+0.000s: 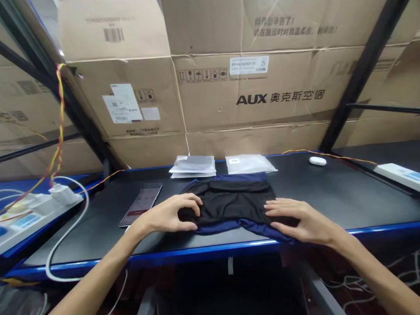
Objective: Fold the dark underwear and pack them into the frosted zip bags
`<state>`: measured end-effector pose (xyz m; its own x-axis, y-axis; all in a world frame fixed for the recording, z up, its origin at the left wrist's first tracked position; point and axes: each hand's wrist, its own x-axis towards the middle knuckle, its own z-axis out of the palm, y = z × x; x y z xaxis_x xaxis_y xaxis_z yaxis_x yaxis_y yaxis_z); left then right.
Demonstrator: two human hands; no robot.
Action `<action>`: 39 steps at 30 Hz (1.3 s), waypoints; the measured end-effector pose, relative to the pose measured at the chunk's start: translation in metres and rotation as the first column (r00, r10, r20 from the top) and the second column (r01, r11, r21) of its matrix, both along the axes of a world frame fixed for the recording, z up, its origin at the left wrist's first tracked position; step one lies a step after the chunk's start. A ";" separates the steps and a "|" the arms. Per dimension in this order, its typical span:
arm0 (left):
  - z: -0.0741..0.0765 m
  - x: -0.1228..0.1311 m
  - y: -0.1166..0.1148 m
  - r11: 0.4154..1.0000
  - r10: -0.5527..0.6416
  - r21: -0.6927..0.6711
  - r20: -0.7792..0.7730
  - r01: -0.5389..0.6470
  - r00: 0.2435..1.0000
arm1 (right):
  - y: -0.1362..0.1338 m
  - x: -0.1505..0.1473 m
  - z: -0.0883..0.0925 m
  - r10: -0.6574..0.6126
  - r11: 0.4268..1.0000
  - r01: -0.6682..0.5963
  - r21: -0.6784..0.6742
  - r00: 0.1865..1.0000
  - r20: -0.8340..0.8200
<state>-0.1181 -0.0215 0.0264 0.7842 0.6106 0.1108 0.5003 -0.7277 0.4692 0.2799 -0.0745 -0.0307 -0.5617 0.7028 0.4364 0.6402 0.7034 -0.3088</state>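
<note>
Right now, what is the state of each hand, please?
Left hand: open, curved at the black and navy-blue cloth's left edge.
Right hand: open, touching its right edge.

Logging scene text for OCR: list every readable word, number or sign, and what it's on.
"AUX 奥克斯空调": cardboard.
"25": white label; its smaller print is blurred.
Handling signs (umbrella, glass, arrows): cardboard, beside that label.
"辛苦了!": upper cardboard; neighbouring characters blurred.
Unreadable: left paper labels, barcode print, phone screen.

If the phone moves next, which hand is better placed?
Probably the left: the left hand is nearer the phone, while the right hand is across the dark cloth from it.
</note>
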 end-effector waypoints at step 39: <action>-0.002 -0.005 0.032 0.617 0.785 0.297 -0.302 -0.729 0.541 | 0.050 -0.095 0.034 -0.085 0.996 0.077 0.050 0.976 0.200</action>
